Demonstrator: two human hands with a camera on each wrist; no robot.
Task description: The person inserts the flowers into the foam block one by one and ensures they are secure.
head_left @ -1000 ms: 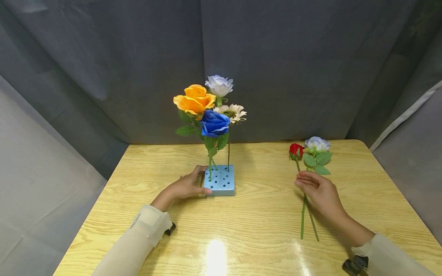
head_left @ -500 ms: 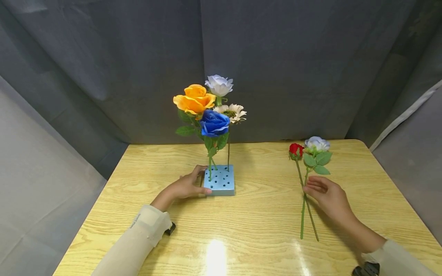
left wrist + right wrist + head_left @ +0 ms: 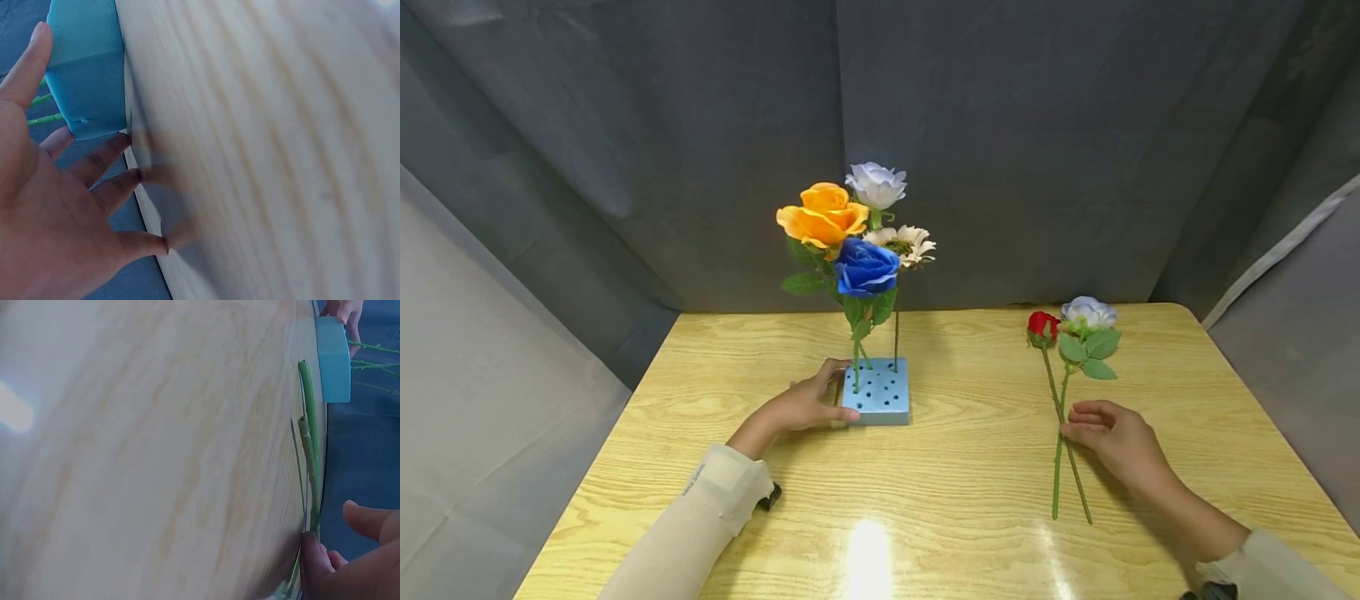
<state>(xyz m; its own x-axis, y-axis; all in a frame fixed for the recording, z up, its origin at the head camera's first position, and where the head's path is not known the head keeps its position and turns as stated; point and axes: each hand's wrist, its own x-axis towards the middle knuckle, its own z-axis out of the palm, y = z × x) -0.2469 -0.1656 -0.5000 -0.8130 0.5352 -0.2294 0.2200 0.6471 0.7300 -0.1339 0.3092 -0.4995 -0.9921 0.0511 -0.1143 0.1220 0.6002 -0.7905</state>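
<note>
My left hand [image 3: 805, 406] grips the left side of a light-blue foam block [image 3: 880, 419] dotted with holes, thumb at its front, fingers at its back. In the left wrist view the block [image 3: 87, 75] sits between thumb and index finger; the other fingertips rest by the tabletop. Standing in the block are an orange rose [image 3: 823, 218], a blue rose [image 3: 867, 268], a pale-lilac rose [image 3: 877, 185] and a cream daisy-like flower [image 3: 912, 247]. At the right, my right hand [image 3: 1123, 446] has its fingertips at the crossed stems of a red rose [image 3: 1042, 327] and a lilac-white rose [image 3: 1088, 313], thumb and fingers apart.
The wood-grain table [image 3: 970, 467] carries everything. A dark grey curtain [image 3: 1000, 150] hangs right behind its far edge, and lighter grey fabric [image 3: 482, 400] hangs at the left. The upright flowers rise high above the block.
My right hand has slid toward me and slightly right, down along the two lying stems. Both lying roses and my left hand on the block stay where they were.
</note>
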